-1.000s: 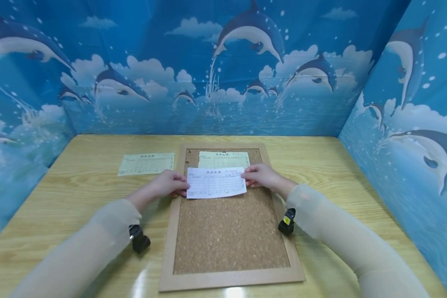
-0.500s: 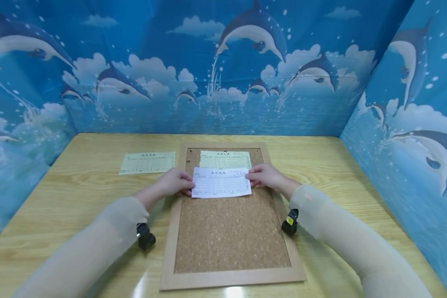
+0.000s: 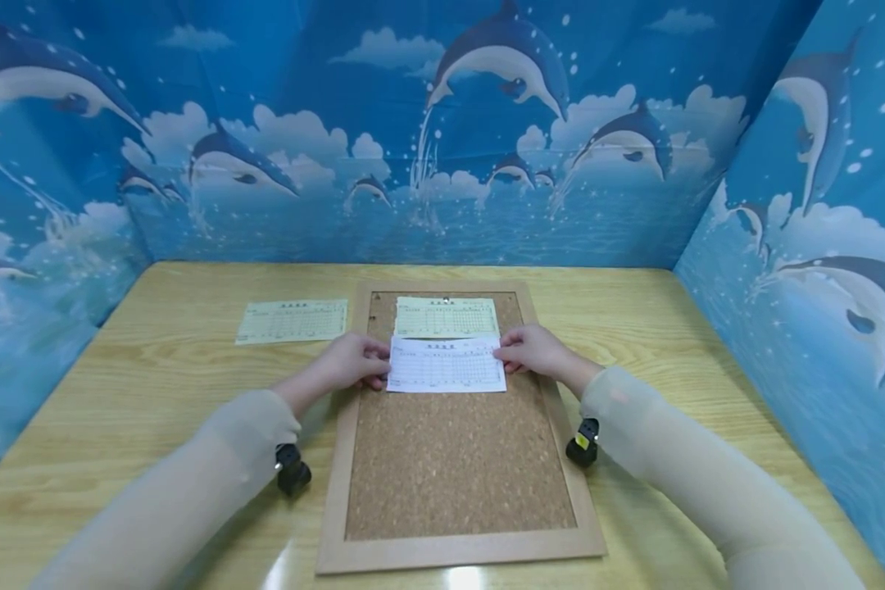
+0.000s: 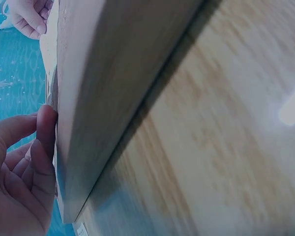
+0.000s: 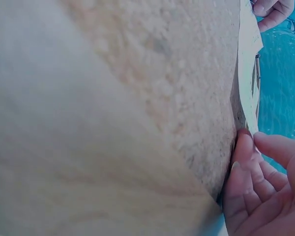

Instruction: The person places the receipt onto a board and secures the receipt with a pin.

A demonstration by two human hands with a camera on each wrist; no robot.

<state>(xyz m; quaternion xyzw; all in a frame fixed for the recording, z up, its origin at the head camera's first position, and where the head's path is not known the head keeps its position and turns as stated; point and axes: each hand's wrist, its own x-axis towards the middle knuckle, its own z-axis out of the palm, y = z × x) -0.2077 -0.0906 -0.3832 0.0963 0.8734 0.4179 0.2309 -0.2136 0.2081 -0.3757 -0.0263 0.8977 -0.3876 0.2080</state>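
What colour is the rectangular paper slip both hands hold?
That printed slip is white, clearest in the head view.

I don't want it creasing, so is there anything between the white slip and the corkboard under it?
Fingertips, it seems: the right hand has them under the edge of the white slip, above the corkboard. At the left hand I can't tell. Nothing else shows between, though much is hidden.

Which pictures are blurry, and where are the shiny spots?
Head view: fairly clear, but the small print on the white printed form is too soft to read, and glare shines on the wood-grain table at the bottom; left wrist view: blurry table, bright glare at right; right wrist view: corkboard frame very blurry.
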